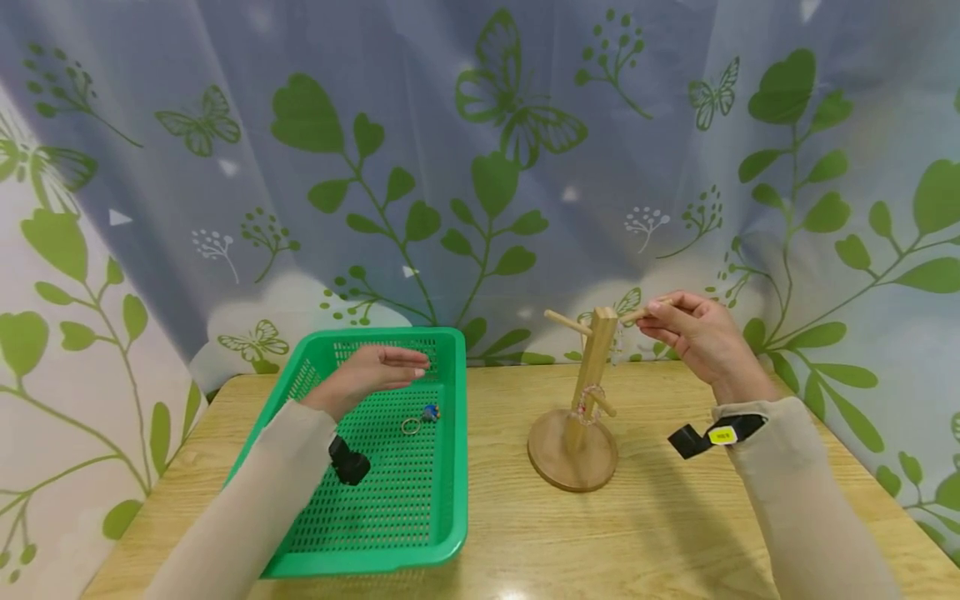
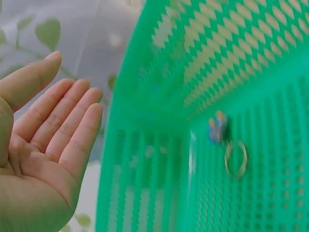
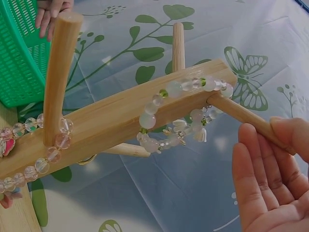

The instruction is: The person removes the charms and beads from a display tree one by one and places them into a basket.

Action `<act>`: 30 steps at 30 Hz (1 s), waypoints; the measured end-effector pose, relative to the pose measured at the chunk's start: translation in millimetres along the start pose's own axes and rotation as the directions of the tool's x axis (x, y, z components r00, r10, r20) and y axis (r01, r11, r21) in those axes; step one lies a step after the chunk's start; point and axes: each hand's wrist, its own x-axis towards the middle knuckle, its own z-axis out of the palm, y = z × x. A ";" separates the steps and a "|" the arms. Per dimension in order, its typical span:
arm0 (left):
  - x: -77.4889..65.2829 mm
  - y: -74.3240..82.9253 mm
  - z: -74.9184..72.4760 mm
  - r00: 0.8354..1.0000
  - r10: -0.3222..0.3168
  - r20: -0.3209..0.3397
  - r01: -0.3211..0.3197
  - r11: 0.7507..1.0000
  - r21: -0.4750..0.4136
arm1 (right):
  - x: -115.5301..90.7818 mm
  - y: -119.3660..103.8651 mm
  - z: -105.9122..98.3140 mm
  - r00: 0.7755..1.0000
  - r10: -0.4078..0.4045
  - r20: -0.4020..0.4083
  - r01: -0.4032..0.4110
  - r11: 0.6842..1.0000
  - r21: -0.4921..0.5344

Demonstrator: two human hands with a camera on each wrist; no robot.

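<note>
Backdrop: a blue-grey and white fabric sheet printed with green leaves and butterflies (image 1: 420, 50). In front of it is a light wood-grain tabletop (image 1: 510, 533).

Container: a rectangular green plastic basket with perforated walls and floor (image 1: 454, 467), on the left part of the tabletop.

Stand: a light-brown wooden display stand (image 1: 595, 362), upright to the right of the basket and apart from it. A square post rises from a round base (image 1: 555, 462); cylindrical pegs project from the post at upper and lower levels.

Right hand (image 1: 697, 333): beside the top of the stand. The thumb and fingers pinch the free end of the upper right round wooden peg (image 3: 246, 118).

Left hand (image 1: 367, 379): above the basket, holding nothing. The four fingers are extended and lie side by side; the thumb stands apart.

Bracelets: a white and pale-green beaded bracelet (image 3: 147, 121) hangs on the pinched peg, close to the post. A clear and pink beaded bracelet (image 3: 63, 141) hangs on a lower peg.

Basket contents: a thin gold-coloured ring (image 2: 245, 158) lies on the basket floor, with a small blue charm (image 1: 431, 412) just beside it.
</note>
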 end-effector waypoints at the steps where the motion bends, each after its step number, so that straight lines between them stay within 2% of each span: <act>1: -0.7 3.9 3.8 1.000 0.013 0.009 -0.013 1.000 -0.001 | 0.1 0.1 -0.2 1.000 -0.002 0.001 0.002 1.000 0.003; 10: -2.0 33.9 39.6 0.997 0.068 0.037 -0.068 0.998 -0.009 | 0.8 1.5 -1.6 1.000 -0.015 -0.002 0.015 0.999 0.029; 16: 0.0 47.8 61.2 0.997 0.077 0.020 -0.076 0.996 -0.051 | 0.7 1.4 -2.1 1.000 -0.019 -0.002 0.019 0.999 0.036; 26: 0.6 65.8 100.8 0.985 0.158 -0.065 -0.162 0.984 -0.068 | -0.6 3.9 -3.8 1.000 -0.023 0.005 0.022 0.998 0.051; 30: 2.6 71.0 116.8 0.980 0.169 -0.110 -0.176 0.982 -0.065 | -0.3 5.7 -2.7 0.999 -0.034 0.009 0.034 0.998 0.054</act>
